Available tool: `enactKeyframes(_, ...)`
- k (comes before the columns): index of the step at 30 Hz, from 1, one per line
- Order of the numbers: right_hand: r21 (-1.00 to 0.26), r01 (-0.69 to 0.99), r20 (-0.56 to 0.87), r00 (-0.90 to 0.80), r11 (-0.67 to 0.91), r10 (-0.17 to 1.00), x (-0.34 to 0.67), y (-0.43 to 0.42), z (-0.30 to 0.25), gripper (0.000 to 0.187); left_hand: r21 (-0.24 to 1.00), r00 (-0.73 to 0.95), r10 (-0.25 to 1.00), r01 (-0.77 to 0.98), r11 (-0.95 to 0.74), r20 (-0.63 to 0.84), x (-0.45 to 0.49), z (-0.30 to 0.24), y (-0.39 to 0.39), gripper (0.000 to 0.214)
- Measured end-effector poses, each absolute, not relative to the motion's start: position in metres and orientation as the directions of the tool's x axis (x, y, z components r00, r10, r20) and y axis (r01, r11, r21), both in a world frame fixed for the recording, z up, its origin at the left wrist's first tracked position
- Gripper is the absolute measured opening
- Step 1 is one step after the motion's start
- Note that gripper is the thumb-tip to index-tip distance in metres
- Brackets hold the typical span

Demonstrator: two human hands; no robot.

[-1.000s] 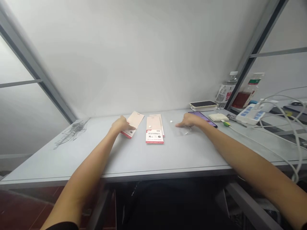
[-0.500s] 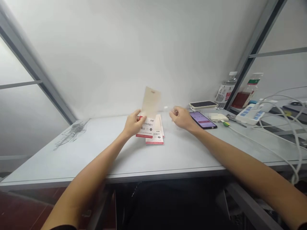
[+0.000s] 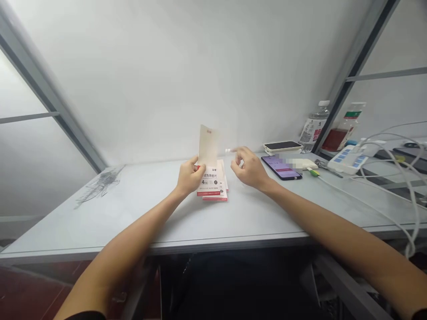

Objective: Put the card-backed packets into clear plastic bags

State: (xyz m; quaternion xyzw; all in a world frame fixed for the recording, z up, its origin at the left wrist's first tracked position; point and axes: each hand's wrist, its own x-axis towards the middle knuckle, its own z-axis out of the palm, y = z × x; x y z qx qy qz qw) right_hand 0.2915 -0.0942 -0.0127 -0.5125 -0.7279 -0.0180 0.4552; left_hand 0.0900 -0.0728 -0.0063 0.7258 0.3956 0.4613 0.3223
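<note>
My left hand (image 3: pixel 191 176) is closed on a ruler set packet (image 3: pixel 209 181), thumb on its printed front. The packet is white with red bands and Chinese print, and its plain cream flap (image 3: pixel 208 144) stands up, slightly blurred. Beneath it, more packets of the same look (image 3: pixel 224 192) lie stacked on the table, partly covered. To the right, my right hand (image 3: pixel 249 168) hovers over the table, its index finger stretched left and its thumb apart below. A small white thing (image 3: pixel 228 150) shows at the index fingertip; I cannot make out what it is.
Right of my hand lie a lit phone (image 3: pixel 282 168) and a second phone (image 3: pixel 283 146). Two bottles, one clear (image 3: pixel 313 129) and one with red liquid (image 3: pixel 340 131), stand behind a power strip (image 3: pixel 348 158) with tangled white cables. A dark scribbly patch (image 3: pixel 102 184) marks the table's left.
The held packet has shifted slightly right over the stack, and its flap has turned, now showing a small red mark. My right hand's index finger has uncurled leftward, away from the thumb.
</note>
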Motion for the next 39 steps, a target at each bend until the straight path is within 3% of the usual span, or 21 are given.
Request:
enactKeyframes(4, -0.457, 0.800, 0.653, 0.006, 0.388, 0.757, 0.291, -0.094, -0.009, 0.017, 0.814, 0.360, 0.802, 0.164, -0.557, 0.476, 0.087, -0.004, -0.078, 0.047)
enactKeyframes(8, -0.445, 0.821, 0.651, 0.022, 0.358, 0.759, 0.291, -0.092, -0.010, 0.011, 0.784, 0.418, 0.777, 0.206, -0.585, 0.470, 0.089, -0.008, -0.080, 0.050)
enactKeyframes(16, -0.311, 0.897, 0.673, -0.026, 0.314, 0.739, 0.287, -0.092, -0.011, 0.007, 0.789, 0.483, 0.759, 0.200, -0.581, 0.437, 0.092, -0.016, -0.078, 0.051)
enactKeyframes(21, -0.293, 0.913, 0.671, -0.015, 0.283, 0.742, 0.287, -0.092, -0.011, 0.004, 0.783, 0.449, 0.777, 0.230, -0.578, 0.442, 0.094, -0.016, -0.080, 0.047)
enactKeyframes(26, -0.368, 0.845, 0.643, -0.070, 0.388, 0.763, 0.286, -0.091, -0.015, 0.013, 0.801, 0.359, 0.837, 0.294, -0.521, 0.413, 0.095, -0.018, -0.074, 0.047)
enactKeyframes(30, -0.403, 0.798, 0.643, -0.101, 0.448, 0.759, 0.285, -0.092, -0.017, 0.009, 0.842, 0.307, 0.878, 0.290, -0.455, 0.368, 0.094, -0.020, -0.067, 0.046)
enactKeyframes(34, -0.415, 0.783, 0.647, -0.104, 0.463, 0.755, 0.284, -0.095, -0.014, 0.007, 0.863, 0.308, 0.879, 0.243, -0.443, 0.364, 0.093, -0.020, -0.065, 0.045)
enactKeyframes(39, -0.414, 0.828, 0.623, -0.044, 0.378, 0.781, 0.286, -0.095, -0.011, 0.005, 0.824, 0.353, 0.789, 0.079, -0.561, 0.503, 0.089, -0.015, -0.072, 0.047)
